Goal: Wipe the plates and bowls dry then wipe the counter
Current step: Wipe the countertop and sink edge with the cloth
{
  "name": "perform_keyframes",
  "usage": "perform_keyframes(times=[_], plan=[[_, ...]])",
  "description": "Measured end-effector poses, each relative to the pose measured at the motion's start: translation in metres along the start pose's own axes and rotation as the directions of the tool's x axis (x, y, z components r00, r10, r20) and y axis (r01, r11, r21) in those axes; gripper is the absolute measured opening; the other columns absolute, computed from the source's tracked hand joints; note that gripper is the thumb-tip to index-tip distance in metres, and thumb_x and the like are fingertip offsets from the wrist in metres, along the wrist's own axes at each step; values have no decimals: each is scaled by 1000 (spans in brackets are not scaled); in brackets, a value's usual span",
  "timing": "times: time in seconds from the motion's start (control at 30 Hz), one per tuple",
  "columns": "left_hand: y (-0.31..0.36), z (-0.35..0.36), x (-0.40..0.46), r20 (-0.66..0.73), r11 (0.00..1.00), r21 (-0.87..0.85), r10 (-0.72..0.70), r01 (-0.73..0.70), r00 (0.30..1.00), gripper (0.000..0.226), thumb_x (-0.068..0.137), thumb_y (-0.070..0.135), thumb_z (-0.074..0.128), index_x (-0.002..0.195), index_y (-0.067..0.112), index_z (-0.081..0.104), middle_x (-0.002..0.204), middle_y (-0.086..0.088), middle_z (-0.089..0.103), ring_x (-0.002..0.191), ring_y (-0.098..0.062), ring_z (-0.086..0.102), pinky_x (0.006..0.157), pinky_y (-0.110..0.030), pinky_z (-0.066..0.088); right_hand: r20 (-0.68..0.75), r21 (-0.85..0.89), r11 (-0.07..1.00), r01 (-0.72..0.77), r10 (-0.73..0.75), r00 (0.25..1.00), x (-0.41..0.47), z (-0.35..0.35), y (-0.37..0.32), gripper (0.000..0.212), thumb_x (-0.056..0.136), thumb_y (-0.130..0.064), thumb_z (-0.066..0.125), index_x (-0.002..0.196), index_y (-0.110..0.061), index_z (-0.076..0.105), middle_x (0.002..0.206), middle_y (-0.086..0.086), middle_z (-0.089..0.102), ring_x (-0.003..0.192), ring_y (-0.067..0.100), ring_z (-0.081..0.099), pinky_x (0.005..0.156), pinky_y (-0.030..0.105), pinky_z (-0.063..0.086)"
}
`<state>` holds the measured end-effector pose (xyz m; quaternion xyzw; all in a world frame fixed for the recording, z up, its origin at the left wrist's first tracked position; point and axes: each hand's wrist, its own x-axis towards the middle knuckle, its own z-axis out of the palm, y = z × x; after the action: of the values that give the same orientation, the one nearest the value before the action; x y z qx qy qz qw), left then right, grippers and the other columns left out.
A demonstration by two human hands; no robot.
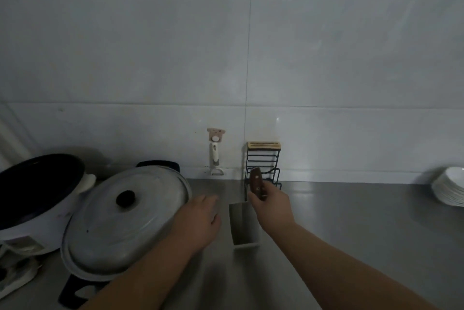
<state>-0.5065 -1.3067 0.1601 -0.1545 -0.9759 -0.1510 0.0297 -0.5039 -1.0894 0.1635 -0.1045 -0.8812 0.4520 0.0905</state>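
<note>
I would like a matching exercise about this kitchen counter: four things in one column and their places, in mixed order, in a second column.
Things:
1. steel cleaver with brown wooden handle
2. round grey metal lid with black knob
3. stack of white plates
4. white peeler

Places:
A. far right of the counter
B. hanging on the wall
C. held by the right hand
D. beside the left hand, on a pan

Pairs: 1-C, 2-D, 3-A, 4-B

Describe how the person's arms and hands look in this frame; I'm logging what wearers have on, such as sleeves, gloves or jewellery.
Both forearms are bare as far as the frame shows, with no sleeve in view. The left hand and right hand wear no gloves. No watch, bracelet or ring is visible, though the dim, blurred picture could hide small items.
</note>
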Motion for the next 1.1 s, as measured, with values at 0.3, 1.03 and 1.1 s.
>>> perform_keyframes(times=[0.3,1.03,1.1], plan=[[11,-65,88,-140,991,98,101,-88,985,50,92,45,53,138,24,54,125,0,63,109,-23,61,85,-35,52,-160,66,993,99,-87,983,68,-74,-66,22,94,-34,71,113,-23,68,92,-11,68,79,-7,59,55,6,39],[48,-118,223,-170,965,251,117,-72,979,69,92,64,41,150,27,36,143,-4,51,125,-26,51,98,-42,45,-268,60,989,137,-116,956,194,-127,-115,20,95,-33,69,112,-22,69,93,-8,68,79,-1,59,61,16,40],[47,-108,225,-152,964,256,115,-73,982,70,91,65,38,151,28,35,143,-3,50,126,-26,50,98,-43,45,-254,67,990,124,-103,962,197,-123,-108,21,95,-32,69,113,-21,69,94,-7,69,79,-1,59,61,16,40]])
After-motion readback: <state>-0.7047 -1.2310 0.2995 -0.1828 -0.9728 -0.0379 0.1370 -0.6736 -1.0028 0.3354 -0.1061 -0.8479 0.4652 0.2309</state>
